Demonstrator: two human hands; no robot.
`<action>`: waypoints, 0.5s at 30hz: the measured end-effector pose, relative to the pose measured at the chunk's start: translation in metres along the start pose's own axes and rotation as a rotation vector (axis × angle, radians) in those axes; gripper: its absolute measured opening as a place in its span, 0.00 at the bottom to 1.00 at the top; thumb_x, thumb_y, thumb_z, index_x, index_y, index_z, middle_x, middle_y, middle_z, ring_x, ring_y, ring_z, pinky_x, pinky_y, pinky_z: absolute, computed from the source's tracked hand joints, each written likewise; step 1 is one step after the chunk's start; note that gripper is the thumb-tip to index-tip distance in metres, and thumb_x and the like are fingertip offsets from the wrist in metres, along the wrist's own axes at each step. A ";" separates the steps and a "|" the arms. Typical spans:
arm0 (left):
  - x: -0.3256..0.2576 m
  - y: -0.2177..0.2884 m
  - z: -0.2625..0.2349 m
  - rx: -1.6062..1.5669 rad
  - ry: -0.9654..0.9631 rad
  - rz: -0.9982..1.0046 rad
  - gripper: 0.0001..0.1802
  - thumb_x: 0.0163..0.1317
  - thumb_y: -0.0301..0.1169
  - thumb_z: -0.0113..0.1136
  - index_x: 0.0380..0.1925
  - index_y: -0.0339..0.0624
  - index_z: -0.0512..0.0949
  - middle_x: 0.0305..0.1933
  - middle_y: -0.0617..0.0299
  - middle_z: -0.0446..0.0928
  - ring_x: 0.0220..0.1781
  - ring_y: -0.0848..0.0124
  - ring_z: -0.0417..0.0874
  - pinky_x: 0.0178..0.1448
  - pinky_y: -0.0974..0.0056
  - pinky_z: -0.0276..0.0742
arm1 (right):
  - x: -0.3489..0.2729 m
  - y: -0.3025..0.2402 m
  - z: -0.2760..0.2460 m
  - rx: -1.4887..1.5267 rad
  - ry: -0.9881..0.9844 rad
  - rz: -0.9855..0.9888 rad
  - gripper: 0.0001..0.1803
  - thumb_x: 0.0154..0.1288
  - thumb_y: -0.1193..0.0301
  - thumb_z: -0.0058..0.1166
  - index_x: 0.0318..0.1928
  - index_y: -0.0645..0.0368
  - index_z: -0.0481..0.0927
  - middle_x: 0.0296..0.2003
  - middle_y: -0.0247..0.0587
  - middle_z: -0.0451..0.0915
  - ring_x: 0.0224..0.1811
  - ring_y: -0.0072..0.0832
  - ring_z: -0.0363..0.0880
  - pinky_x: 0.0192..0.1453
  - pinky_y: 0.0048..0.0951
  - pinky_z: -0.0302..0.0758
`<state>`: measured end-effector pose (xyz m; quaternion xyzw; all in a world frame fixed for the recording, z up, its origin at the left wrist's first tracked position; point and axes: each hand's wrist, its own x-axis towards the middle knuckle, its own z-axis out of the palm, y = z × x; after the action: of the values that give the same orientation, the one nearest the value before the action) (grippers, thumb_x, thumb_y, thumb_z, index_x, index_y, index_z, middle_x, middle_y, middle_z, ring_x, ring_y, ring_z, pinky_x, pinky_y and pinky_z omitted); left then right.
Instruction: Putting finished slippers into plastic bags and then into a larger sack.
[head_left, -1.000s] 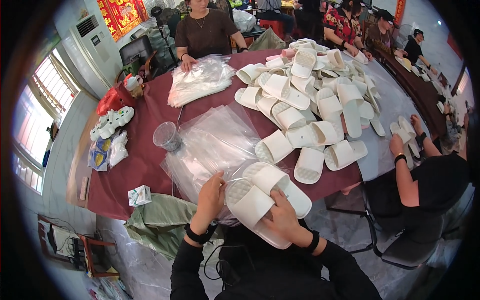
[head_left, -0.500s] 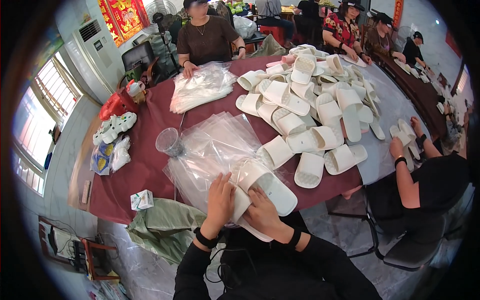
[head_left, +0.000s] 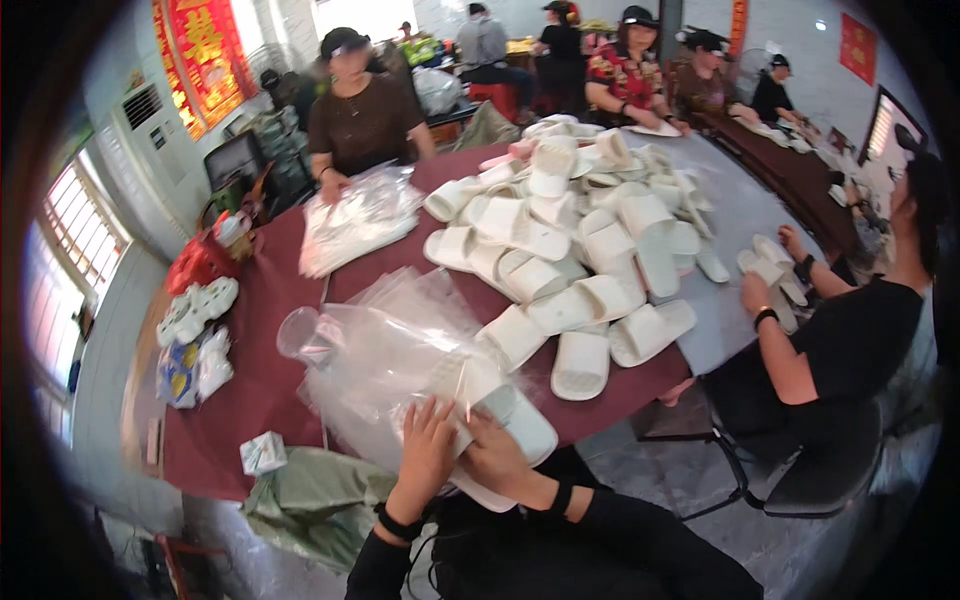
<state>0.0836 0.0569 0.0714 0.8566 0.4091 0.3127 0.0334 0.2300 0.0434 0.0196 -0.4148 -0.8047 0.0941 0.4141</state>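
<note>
A pair of white slide slippers [head_left: 528,432] is between my two hands at the table's near edge. From the left side, my left hand [head_left: 428,446] closes on the nearer slipper, its fingers over the strap area. My right hand [head_left: 497,458] grips the pair from the right, fingers bent over the slippers. Clear film of a plastic bag [head_left: 455,378] lies around the far end of the pair; how far they sit inside it is hard to see. More clear plastic bags [head_left: 375,345] lie spread under and beyond my hands, beside a clear plastic cup [head_left: 305,335].
A large heap of white slippers [head_left: 580,235] covers the table's right middle. Across the table a person [head_left: 362,110] touches a stack of clear bags [head_left: 362,220]. At right, another person [head_left: 830,330] handles slippers. A small box [head_left: 263,454] stands at the left near edge.
The view has tilted up and shifted right, so the table sits further left in the picture. My hands keep their hold on the slippers, with little change in grip.
</note>
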 end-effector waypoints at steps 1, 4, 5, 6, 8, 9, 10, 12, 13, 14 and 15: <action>0.001 0.006 -0.001 0.011 -0.050 0.012 0.07 0.55 0.22 0.53 0.35 0.38 0.69 0.59 0.52 0.70 0.64 0.46 0.65 0.68 0.40 0.53 | -0.002 0.003 0.002 -0.001 -0.032 0.032 0.18 0.47 0.72 0.55 0.40 0.72 0.77 0.54 0.62 0.67 0.59 0.56 0.65 0.66 0.48 0.61; -0.001 0.018 -0.005 0.025 -0.100 0.085 0.06 0.55 0.23 0.53 0.34 0.38 0.70 0.60 0.52 0.69 0.64 0.46 0.65 0.69 0.38 0.51 | -0.006 0.005 0.010 -0.039 0.026 0.108 0.20 0.51 0.70 0.54 0.43 0.71 0.77 0.55 0.63 0.67 0.60 0.57 0.63 0.67 0.47 0.58; -0.004 0.019 -0.006 0.055 -0.107 0.093 0.07 0.55 0.24 0.53 0.35 0.38 0.71 0.60 0.52 0.69 0.64 0.46 0.65 0.69 0.37 0.50 | -0.002 0.003 0.006 -0.069 0.053 0.127 0.20 0.51 0.70 0.54 0.43 0.71 0.77 0.55 0.63 0.67 0.60 0.57 0.63 0.67 0.47 0.58; -0.004 0.026 -0.010 0.070 -0.061 0.086 0.07 0.56 0.25 0.54 0.36 0.39 0.72 0.60 0.51 0.69 0.65 0.46 0.64 0.69 0.36 0.50 | 0.002 -0.004 -0.004 -0.010 0.115 0.101 0.20 0.50 0.68 0.56 0.42 0.69 0.77 0.53 0.62 0.69 0.58 0.56 0.65 0.65 0.47 0.61; -0.021 0.026 0.002 0.162 0.185 -0.009 0.06 0.57 0.26 0.56 0.35 0.40 0.74 0.56 0.51 0.72 0.62 0.48 0.68 0.68 0.38 0.54 | -0.006 -0.001 -0.008 0.060 0.189 0.075 0.24 0.50 0.65 0.59 0.47 0.67 0.77 0.54 0.61 0.67 0.57 0.54 0.67 0.62 0.44 0.64; -0.033 0.018 0.013 0.239 0.380 -0.117 0.04 0.58 0.26 0.57 0.33 0.41 0.75 0.52 0.52 0.76 0.60 0.50 0.71 0.67 0.41 0.57 | -0.006 -0.002 -0.008 0.127 0.221 0.094 0.24 0.51 0.65 0.60 0.47 0.65 0.77 0.56 0.62 0.66 0.58 0.56 0.66 0.63 0.45 0.63; -0.020 0.027 0.007 0.224 0.380 -0.093 0.04 0.58 0.26 0.57 0.33 0.41 0.75 0.52 0.52 0.76 0.60 0.50 0.71 0.67 0.41 0.57 | -0.005 -0.004 -0.008 0.198 0.247 0.112 0.24 0.52 0.64 0.60 0.48 0.63 0.76 0.57 0.62 0.64 0.59 0.57 0.65 0.64 0.46 0.62; -0.004 0.044 -0.010 -0.150 0.820 -0.264 0.10 0.57 0.24 0.59 0.39 0.35 0.75 0.59 0.37 0.68 0.64 0.50 0.67 0.68 0.44 0.55 | 0.002 -0.014 -0.011 0.255 0.310 0.112 0.24 0.53 0.63 0.61 0.49 0.62 0.76 0.55 0.61 0.65 0.57 0.56 0.66 0.63 0.43 0.64; -0.008 0.034 0.001 -0.175 0.807 -0.251 0.10 0.57 0.24 0.59 0.39 0.35 0.75 0.59 0.37 0.68 0.64 0.50 0.67 0.68 0.44 0.55 | 0.005 -0.018 -0.023 0.291 0.281 0.176 0.24 0.54 0.64 0.61 0.49 0.62 0.76 0.55 0.61 0.65 0.57 0.55 0.66 0.63 0.43 0.64; -0.022 0.014 0.016 -0.309 0.667 -0.302 0.18 0.61 0.27 0.56 0.51 0.38 0.69 0.58 0.40 0.69 0.61 0.51 0.68 0.62 0.46 0.61 | 0.006 -0.020 -0.030 0.330 0.251 0.240 0.23 0.54 0.64 0.61 0.49 0.62 0.76 0.55 0.60 0.65 0.57 0.54 0.66 0.62 0.42 0.64; -0.034 0.003 0.025 -0.427 0.532 -0.350 0.27 0.65 0.30 0.52 0.64 0.41 0.63 0.58 0.42 0.71 0.59 0.52 0.70 0.55 0.48 0.68 | 0.007 -0.022 -0.031 0.322 0.199 0.244 0.23 0.55 0.65 0.60 0.50 0.62 0.75 0.56 0.62 0.64 0.57 0.54 0.65 0.62 0.44 0.63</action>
<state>0.0840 0.0354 0.0354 0.6366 0.4693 0.5916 0.1566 0.2382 0.0285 0.0545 -0.4447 -0.6785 0.2293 0.5379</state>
